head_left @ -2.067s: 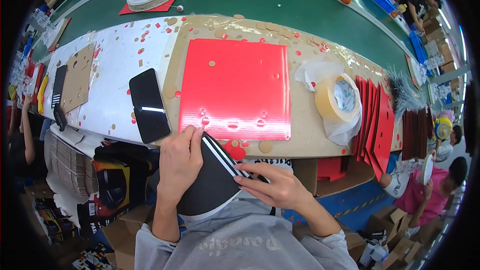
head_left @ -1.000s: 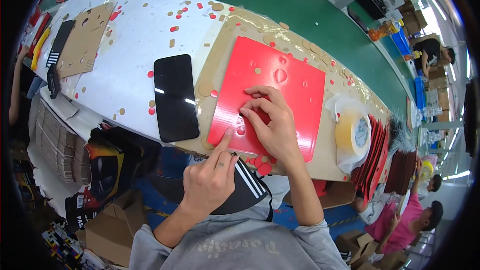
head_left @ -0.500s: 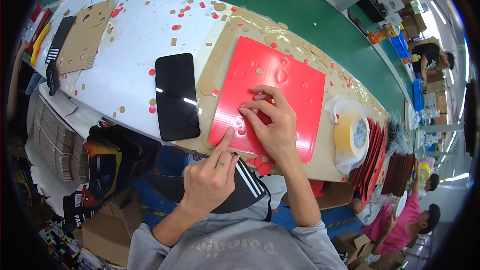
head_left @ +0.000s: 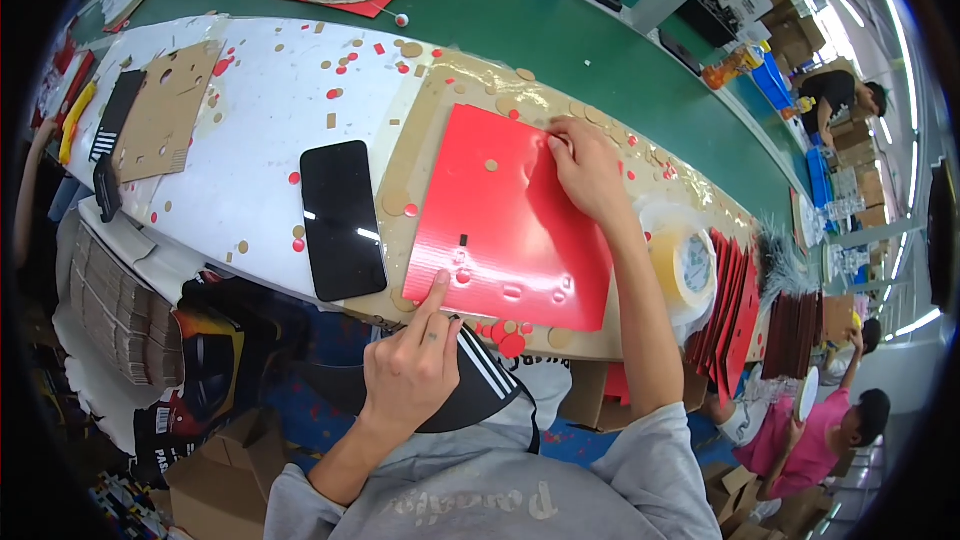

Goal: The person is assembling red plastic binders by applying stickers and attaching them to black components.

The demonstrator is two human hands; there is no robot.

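Note:
A glossy red cardboard sheet point(head_left: 490, 210) lies over a brown board point(head_left: 405, 180) in front of me. Small round and rectangular cut-outs are punched along its near part, and one rectangle point(head_left: 463, 239) shows dark. My left hand point(head_left: 410, 370) rests its stretched index fingertip on the sheet's near left part, the other fingers curled and holding nothing. At the far right corner, my right hand point(head_left: 590, 165) is closed on the sheet's edge, thumb on top; the fingertips below are hidden. A brown disc point(head_left: 491, 166) sits on the sheet.
A black phone point(head_left: 343, 220) lies left of the sheet. Right of it stand a tape roll point(head_left: 690, 262) and a row of red sheets point(head_left: 725, 300). Loose red and brown discs litter the table. A black cap point(head_left: 470, 390) is below the near edge; co-workers sit at right.
My right hand has moved from the sheet's near middle to its far right corner and closed on the edge. The left index finger stays on the near left part. The whole view has shifted slightly.

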